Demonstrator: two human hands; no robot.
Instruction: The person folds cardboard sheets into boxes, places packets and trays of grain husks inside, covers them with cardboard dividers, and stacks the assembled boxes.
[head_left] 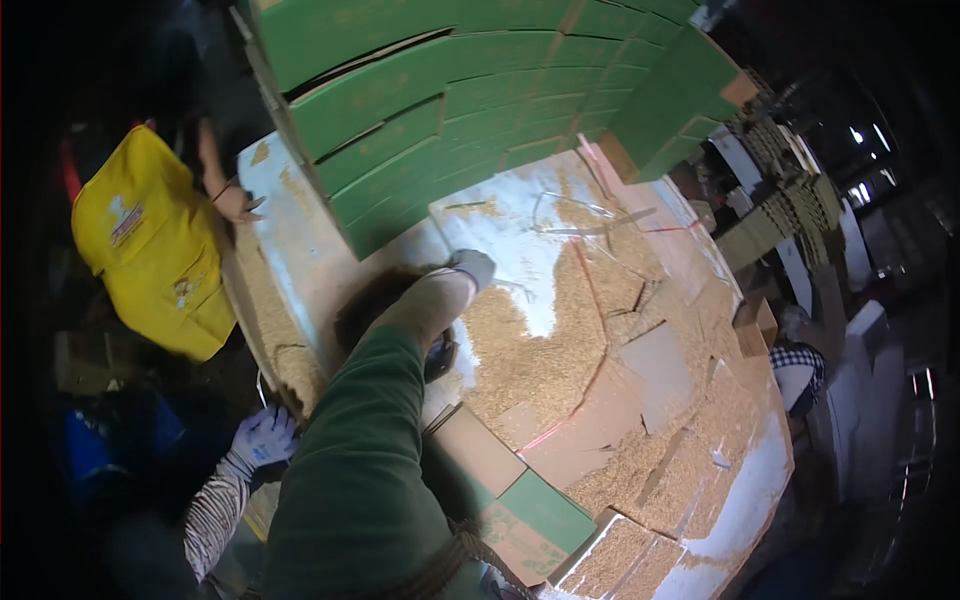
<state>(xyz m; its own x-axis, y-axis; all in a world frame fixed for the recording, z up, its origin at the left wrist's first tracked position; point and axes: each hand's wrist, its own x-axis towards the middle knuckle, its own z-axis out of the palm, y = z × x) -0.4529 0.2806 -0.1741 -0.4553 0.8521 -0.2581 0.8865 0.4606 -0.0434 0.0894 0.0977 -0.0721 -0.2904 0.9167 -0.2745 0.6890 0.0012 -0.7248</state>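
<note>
My left arm, in a green sleeve with a pale cuff, reaches forward across the work surface [540,318]. At its end my left hand [474,267], in a grey glove, is closed low over a pale patch of that surface. Its fingers are mostly turned from view, and whatever they hold is hidden. Tan, sawdust-like bits [535,375] lie around it. A dark, rounded object [440,358] shows partly behind my forearm. Beyond the hand rises a stack of green cardboard boxes [500,95]. My right hand is out of the picture.
Flattened cardboard [590,410], a green-and-brown box piece [540,510] and loose straps [575,228] lie on the surface. At left are a co-worker's gloved hand [265,437], another person's bare hand [237,204] and a yellow garment [155,245]. A checkered sleeve [800,365] shows at right.
</note>
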